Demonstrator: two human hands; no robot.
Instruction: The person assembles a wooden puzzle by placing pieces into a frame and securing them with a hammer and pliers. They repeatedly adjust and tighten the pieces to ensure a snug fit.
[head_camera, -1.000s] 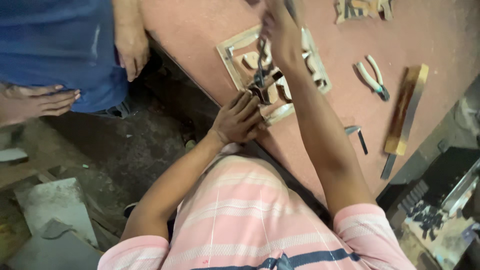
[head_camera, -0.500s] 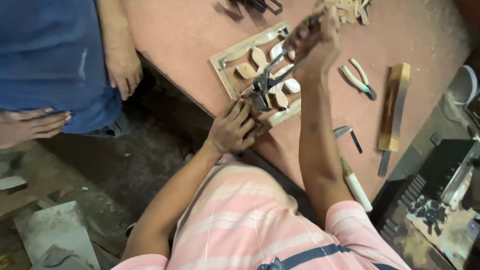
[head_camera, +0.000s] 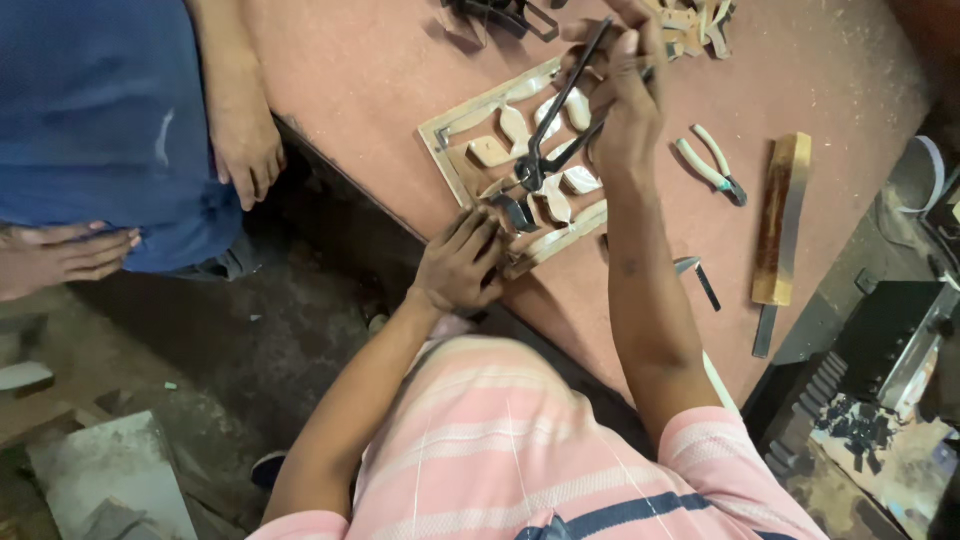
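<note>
Two hands on one carved wooden panel (head_camera: 470, 135) lying flat on my desk (head_camera: 370, 70): my left hand (head_camera: 458, 265) presses its near edge, fingers closed on the frame, steadying it, while my right hand (head_camera: 625, 95) grips the black pincers (head_camera: 545, 140) biting the fretwork.

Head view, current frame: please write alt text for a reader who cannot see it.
Seen from above, a person's right hand grips the handles of dark pincers over a carved wooden panel on a reddish table, while the left hand steadies the panel's near edge. Small pliers and a wooden block lie to the right; another person in blue stands beside the table.
</note>
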